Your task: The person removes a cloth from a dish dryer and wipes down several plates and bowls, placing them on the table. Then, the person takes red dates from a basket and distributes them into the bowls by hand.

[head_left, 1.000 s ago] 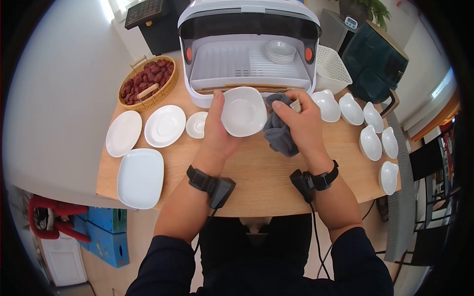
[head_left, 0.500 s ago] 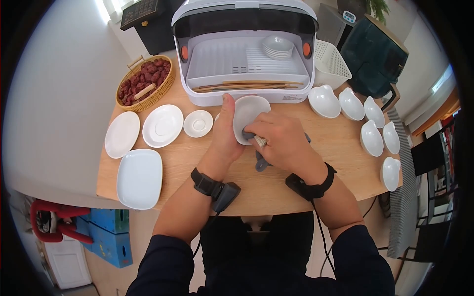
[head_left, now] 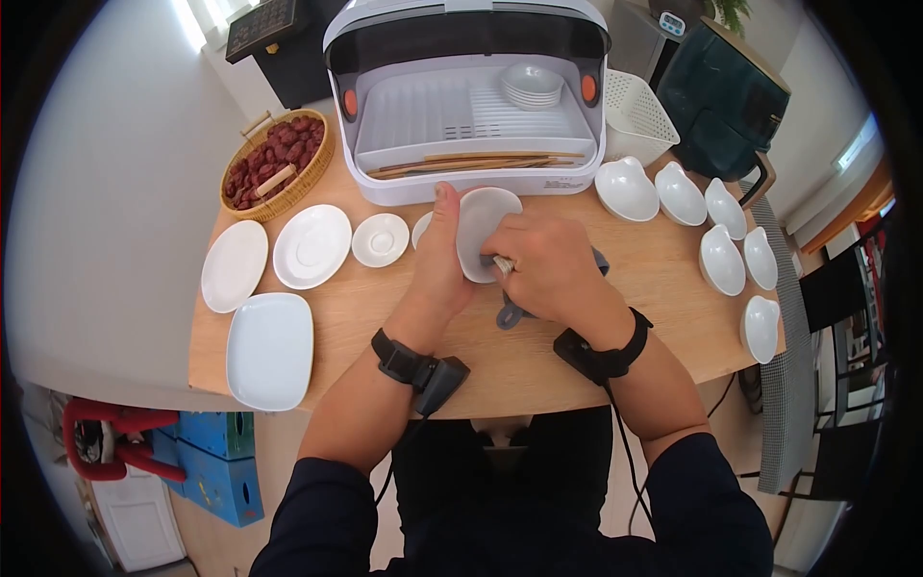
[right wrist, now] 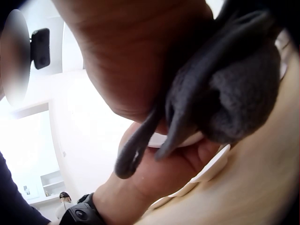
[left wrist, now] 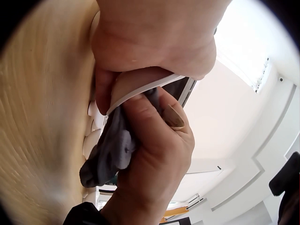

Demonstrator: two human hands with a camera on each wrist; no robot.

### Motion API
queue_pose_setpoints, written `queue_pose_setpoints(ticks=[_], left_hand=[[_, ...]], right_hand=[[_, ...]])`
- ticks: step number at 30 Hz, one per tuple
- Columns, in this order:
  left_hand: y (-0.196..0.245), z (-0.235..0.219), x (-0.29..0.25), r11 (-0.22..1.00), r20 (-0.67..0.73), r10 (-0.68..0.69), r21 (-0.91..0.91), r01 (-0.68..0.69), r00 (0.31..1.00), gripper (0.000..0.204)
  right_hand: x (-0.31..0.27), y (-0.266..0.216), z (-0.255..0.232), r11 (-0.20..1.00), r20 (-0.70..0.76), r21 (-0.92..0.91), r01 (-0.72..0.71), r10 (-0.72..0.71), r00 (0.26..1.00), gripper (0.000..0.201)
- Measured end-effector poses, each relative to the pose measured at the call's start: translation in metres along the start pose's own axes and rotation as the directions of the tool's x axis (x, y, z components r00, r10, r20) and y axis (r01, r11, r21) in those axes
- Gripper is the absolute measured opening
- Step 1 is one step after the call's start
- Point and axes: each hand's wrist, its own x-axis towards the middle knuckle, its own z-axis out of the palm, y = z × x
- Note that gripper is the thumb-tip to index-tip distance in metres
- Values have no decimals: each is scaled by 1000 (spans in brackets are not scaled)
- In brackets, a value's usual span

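Observation:
My left hand (head_left: pixel 437 264) grips a white bowl (head_left: pixel 478 213) above the table, thumb up along its side, the bowl tilted toward the right. With curled fingers, my right hand (head_left: pixel 550 267) holds a bunched grey cloth (left wrist: pixel 115 145) and presses part of it into the bowl. A beige tag sticks out by those fingers. Loose folds with a hanging loop dangle below the right hand in the right wrist view. The bowl's inside is partly hidden behind the right hand.
Plates (head_left: pixel 312 247) and saucers stand at the left, near a basket of dates (head_left: pixel 279 159). A dish cabinet (head_left: pixel 471 188) with stacked bowls and chopsticks is open at the back. Several white bowls (head_left: pixel 721 260) line the right side, before a white basket (head_left: pixel 639 120) and a dark green appliance (head_left: pixel 726 106).
My right hand has moved left, bringing the cloth from beside the bowl into it. The left hand has tilted the bowl rightward. Over the last half second both hands stay nearly in place.

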Motion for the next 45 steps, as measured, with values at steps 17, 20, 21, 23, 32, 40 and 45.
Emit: queue_pose_setpoints(ticks=[17, 20, 21, 23, 32, 40, 45], left_hand=[[9, -8, 6, 979, -45, 200, 62, -197, 979, 48], [14, -16, 12, 964, -80, 245, -81, -252, 966, 50], [16, -15, 12, 965, -74, 242, -85, -248, 967, 50], [18, -13, 11, 968, -80, 178, -165, -189, 981, 62], [23, -12, 12, 951, -262, 224, 270, -151, 939, 56], [43, -17, 11, 971, -377, 219, 176, -162, 900, 30], [42, -23, 14, 979, -363, 190, 135, -150, 912, 26]], right_hand=[[2, 3, 1, 994, -88, 41, -105, 108, 990, 26], [1, -12, 2, 965, 31, 243, -104, 99, 995, 25], [1, -16, 2, 973, -5, 209, -101, 104, 995, 24], [0, -13, 5, 965, -15, 205, -164, 171, 985, 23], [-34, -5, -22, 982, -274, -80, -174, 146, 951, 18], [-35, 1, -6, 876, -111, -430, -220, 190, 975, 12], [-26, -5, 8, 866, 79, -419, -273, 334, 939, 20]])
